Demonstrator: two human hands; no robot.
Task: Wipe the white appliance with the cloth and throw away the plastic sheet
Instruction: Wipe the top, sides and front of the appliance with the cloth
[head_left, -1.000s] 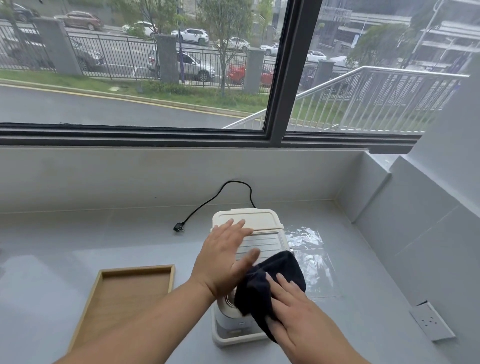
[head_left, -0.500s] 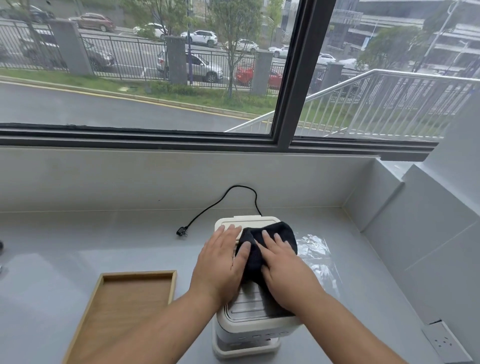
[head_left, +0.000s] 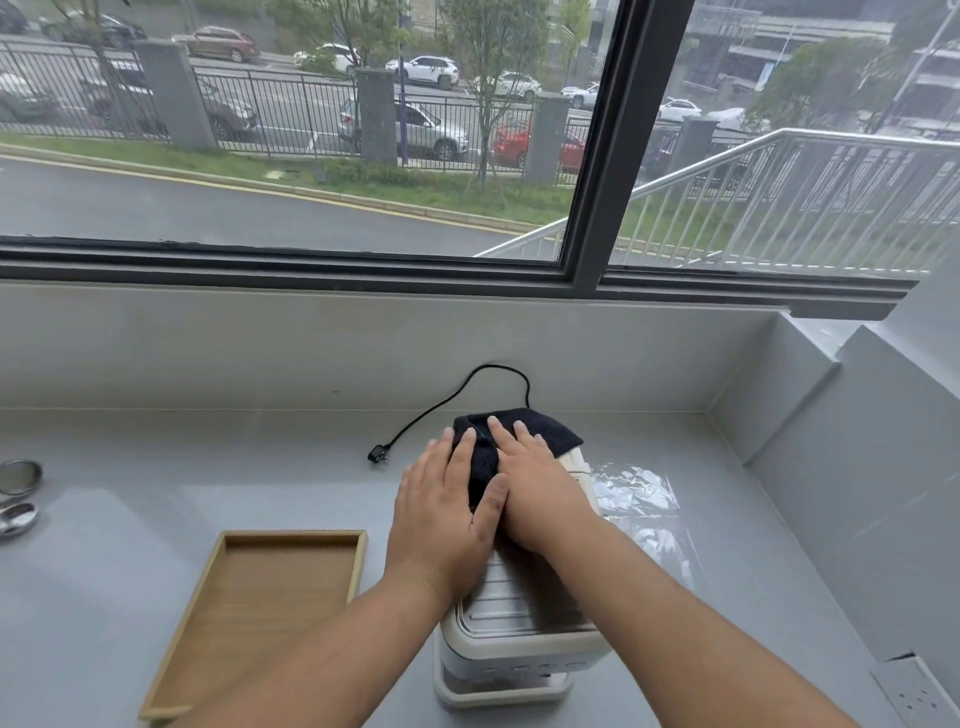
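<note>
- Head view: the white appliance (head_left: 511, 631) stands on the grey counter (head_left: 156, 488), near the person, its ribbed top facing up; its black cord (head_left: 447, 400) runs from behind it and curls left across the counter to a plug lying flat.
- The dark cloth (head_left: 540, 428) lies over the far end of the appliance's top; its far edge hangs slightly past the appliance on the right.
- The right hand (head_left: 535, 491) lies flat on the cloth, fingers stretched out and close together, palm pressing down; its grip is fully open, closed around nothing, the cloth merely pinned beneath it.
- The left hand (head_left: 441, 512) lies flat beside it on the appliance's left side, fingers spread; the fingertips touch the cloth's left edge and the thumb rests against the right hand; this grip is open too, with nothing enclosed.
- The clear plastic sheet (head_left: 639, 499) lies flat on the counter just to the right of the appliance, crinkled and shiny; whether it touches the appliance's base I cannot tell.
- A shallow wooden tray (head_left: 291, 538) sits on the counter to the left of the appliance, near the left forearm.
- Two metal pieces (head_left: 18, 493) rest at the far left edge of the counter; a white wall socket (head_left: 917, 693) sits low on the right wall.
</note>
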